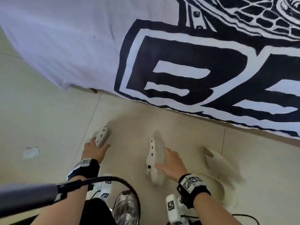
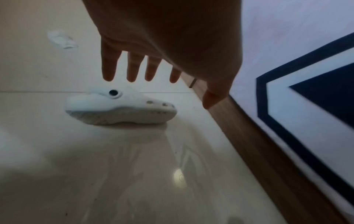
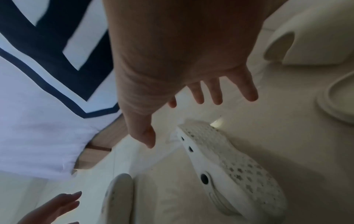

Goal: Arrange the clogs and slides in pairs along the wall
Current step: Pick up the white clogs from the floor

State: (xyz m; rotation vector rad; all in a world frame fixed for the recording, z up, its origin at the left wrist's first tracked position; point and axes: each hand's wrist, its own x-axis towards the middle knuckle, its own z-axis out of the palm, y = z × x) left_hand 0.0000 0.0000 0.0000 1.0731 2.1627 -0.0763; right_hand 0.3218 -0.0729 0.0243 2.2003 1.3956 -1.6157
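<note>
Two white clogs lie on the beige tile floor. The left clog (image 1: 102,136) (image 2: 120,108) stands on its sole, and my left hand (image 1: 97,147) (image 2: 162,89) hovers just over it with straight, spread fingers. The right clog (image 1: 155,159) (image 3: 226,171) lies on its side, sole towards my right hand (image 1: 169,161) (image 3: 182,122), which is spread open beside it without gripping. Two cream slides (image 1: 217,164) (image 3: 308,36) lie to the right. A white cloth with a black print (image 1: 178,62) hangs over the wall above a wooden skirting (image 2: 249,136).
A white scrap (image 1: 30,151) (image 2: 61,39) lies on the floor at the left. A black cable (image 1: 123,181) loops below my wrists, over a silvery shoe (image 1: 125,207). Bare tiles (image 1: 129,120) run between the clogs and the cloth.
</note>
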